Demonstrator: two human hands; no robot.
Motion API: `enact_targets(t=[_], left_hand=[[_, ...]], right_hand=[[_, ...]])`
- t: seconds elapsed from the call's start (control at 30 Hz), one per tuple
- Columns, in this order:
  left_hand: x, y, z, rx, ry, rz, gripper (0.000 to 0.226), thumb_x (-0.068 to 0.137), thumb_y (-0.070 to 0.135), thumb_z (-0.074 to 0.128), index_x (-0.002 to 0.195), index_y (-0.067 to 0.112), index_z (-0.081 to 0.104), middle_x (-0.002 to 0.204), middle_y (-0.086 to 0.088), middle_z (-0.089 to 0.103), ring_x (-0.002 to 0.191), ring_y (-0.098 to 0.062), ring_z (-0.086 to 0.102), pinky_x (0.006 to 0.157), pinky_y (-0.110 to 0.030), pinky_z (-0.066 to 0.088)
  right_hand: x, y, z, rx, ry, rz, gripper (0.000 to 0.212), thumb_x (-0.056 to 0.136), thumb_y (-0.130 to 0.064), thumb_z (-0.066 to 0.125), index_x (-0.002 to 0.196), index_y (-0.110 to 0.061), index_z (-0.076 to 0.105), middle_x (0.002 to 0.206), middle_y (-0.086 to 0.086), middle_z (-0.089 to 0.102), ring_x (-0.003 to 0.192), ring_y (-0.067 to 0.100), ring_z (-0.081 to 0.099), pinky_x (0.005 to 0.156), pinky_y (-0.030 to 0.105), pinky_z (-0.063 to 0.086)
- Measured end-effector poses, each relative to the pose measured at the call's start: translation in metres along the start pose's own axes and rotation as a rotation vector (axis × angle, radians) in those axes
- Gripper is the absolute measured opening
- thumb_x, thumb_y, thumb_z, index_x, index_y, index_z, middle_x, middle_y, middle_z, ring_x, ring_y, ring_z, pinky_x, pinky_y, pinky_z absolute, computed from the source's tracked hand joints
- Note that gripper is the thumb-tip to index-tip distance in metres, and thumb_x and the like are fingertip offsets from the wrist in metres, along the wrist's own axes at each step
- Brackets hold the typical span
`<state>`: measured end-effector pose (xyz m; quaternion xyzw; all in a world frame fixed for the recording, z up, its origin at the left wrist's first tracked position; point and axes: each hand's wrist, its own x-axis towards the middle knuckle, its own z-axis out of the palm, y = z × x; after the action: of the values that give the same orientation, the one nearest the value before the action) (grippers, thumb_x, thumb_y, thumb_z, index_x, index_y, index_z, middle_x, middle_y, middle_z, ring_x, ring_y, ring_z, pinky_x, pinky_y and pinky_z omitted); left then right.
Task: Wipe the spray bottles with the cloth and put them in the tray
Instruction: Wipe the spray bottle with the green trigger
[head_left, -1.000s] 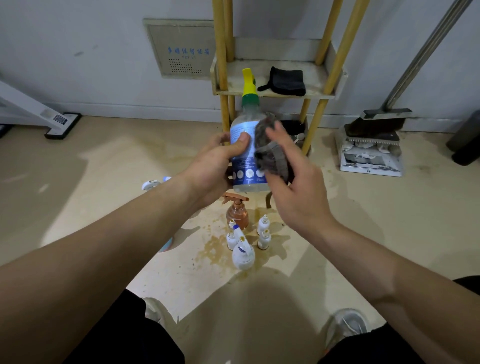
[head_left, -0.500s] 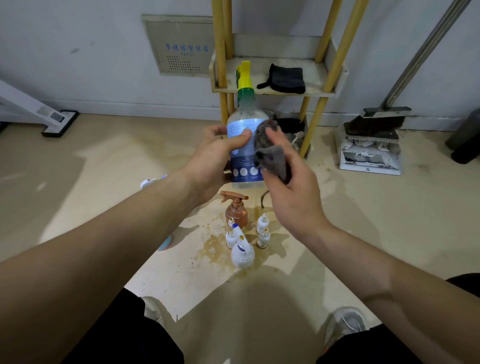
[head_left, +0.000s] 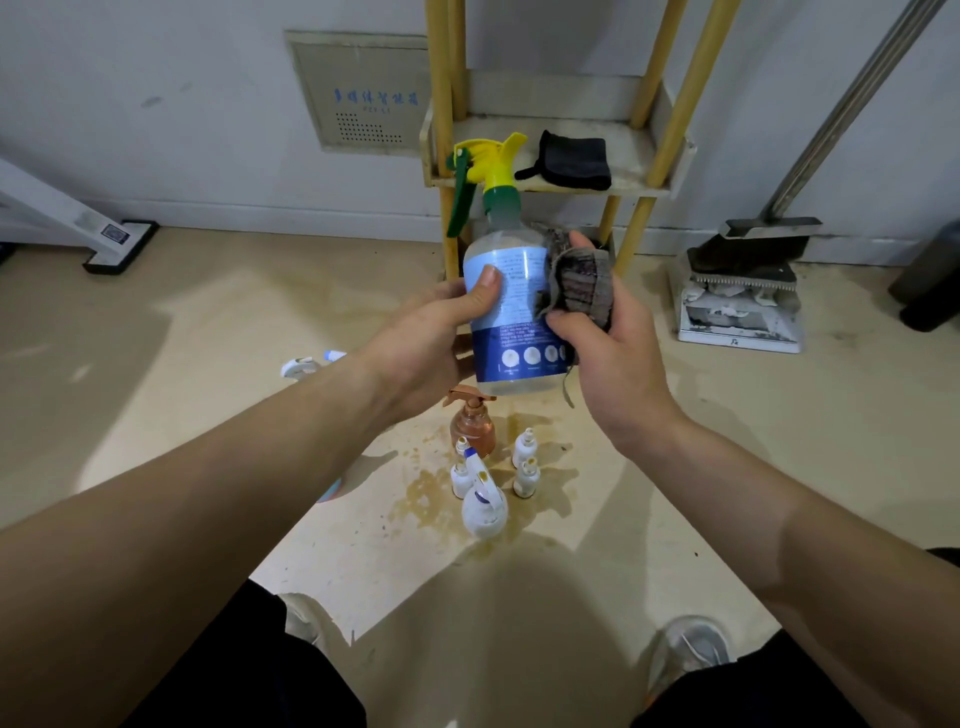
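My left hand grips a large clear spray bottle with a blue label and a yellow-green trigger head, held upright in front of me. My right hand holds a grey cloth bunched against the bottle's right side. On the floor below stand an amber spray bottle, a white spray bottle and three small white bottles. Another spray bottle lies on the floor behind my left forearm, mostly hidden. The tray shelf of the yellow-legged rack is behind the held bottle.
A folded black cloth lies on the rack's tray shelf. A dustpan with a long handle stands at the right by the wall. A white stand base is at the left. The floor around the bottles is stained. My shoes are below.
The bottle has turned in my left hand, so its trigger head now points left. My right hand has shifted the cloth round to the bottle's right side.
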<state>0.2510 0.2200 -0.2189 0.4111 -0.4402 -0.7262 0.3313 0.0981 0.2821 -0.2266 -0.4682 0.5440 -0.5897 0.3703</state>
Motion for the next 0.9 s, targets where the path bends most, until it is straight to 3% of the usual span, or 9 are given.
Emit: enact_targets(t=[0.1,0.2,0.33,0.5,0.67,0.9], left_hand=[[0.0,-0.007,0.002,-0.01,0.008,0.006,0.067,0.079,0.04,0.069,0.136,0.01,0.051,0.13,-0.013,0.065,0.115,-0.031,0.066,0.098,-0.049,0.055],[-0.001,-0.01,0.003,0.013,0.006,0.014,0.069,0.079,0.04,0.071,0.138,0.012,0.046,0.131,-0.014,0.065,0.118,-0.032,0.065,0.102,-0.054,0.051],[-0.003,-0.009,0.009,0.035,0.052,0.013,0.07,0.077,0.043,0.069,0.136,0.016,0.044,0.122,-0.009,0.069,0.105,-0.026,0.07,0.092,-0.053,0.057],[0.001,0.002,0.007,0.019,0.076,0.029,0.027,0.099,0.035,0.058,0.121,0.019,0.058,0.089,0.005,0.075,0.084,-0.018,0.07,0.084,-0.046,0.058],[0.004,0.007,0.001,0.041,0.129,0.027,0.046,0.096,0.04,0.062,0.133,0.013,0.055,0.094,0.0,0.072,0.082,-0.019,0.069,0.075,-0.042,0.061],[0.006,0.01,0.003,0.068,0.116,0.038,0.052,0.093,0.037,0.065,0.137,0.019,0.044,0.106,-0.002,0.071,0.089,-0.019,0.071,0.075,-0.042,0.061]], right_hand=[[0.002,-0.002,-0.002,0.118,-0.075,0.032,0.063,0.088,-0.02,0.051,0.15,-0.017,0.042,0.119,-0.011,0.069,0.112,0.004,0.065,0.093,0.021,0.049],[0.005,-0.003,-0.002,0.17,-0.1,0.05,0.046,0.105,-0.023,0.04,0.15,-0.014,0.041,0.127,-0.01,0.064,0.118,0.0,0.062,0.097,0.019,0.048],[0.003,-0.005,0.0,-0.163,-0.108,-0.134,0.051,0.098,-0.024,0.05,0.149,-0.022,0.046,0.153,-0.006,0.047,0.143,0.006,0.04,0.12,0.04,0.034],[-0.009,-0.003,0.004,-0.372,-0.106,-0.303,0.049,0.095,-0.011,0.061,0.142,-0.022,0.056,0.157,-0.006,0.041,0.145,0.002,0.035,0.118,0.029,0.036],[-0.014,0.007,0.0,-0.464,-0.142,-0.338,0.051,0.093,-0.012,0.069,0.142,-0.024,0.057,0.157,-0.005,0.04,0.143,0.004,0.039,0.112,0.017,0.037],[0.003,-0.003,-0.003,-0.303,-0.107,-0.192,0.058,0.093,-0.013,0.069,0.145,-0.029,0.051,0.152,-0.008,0.049,0.139,0.001,0.044,0.114,0.029,0.041]])
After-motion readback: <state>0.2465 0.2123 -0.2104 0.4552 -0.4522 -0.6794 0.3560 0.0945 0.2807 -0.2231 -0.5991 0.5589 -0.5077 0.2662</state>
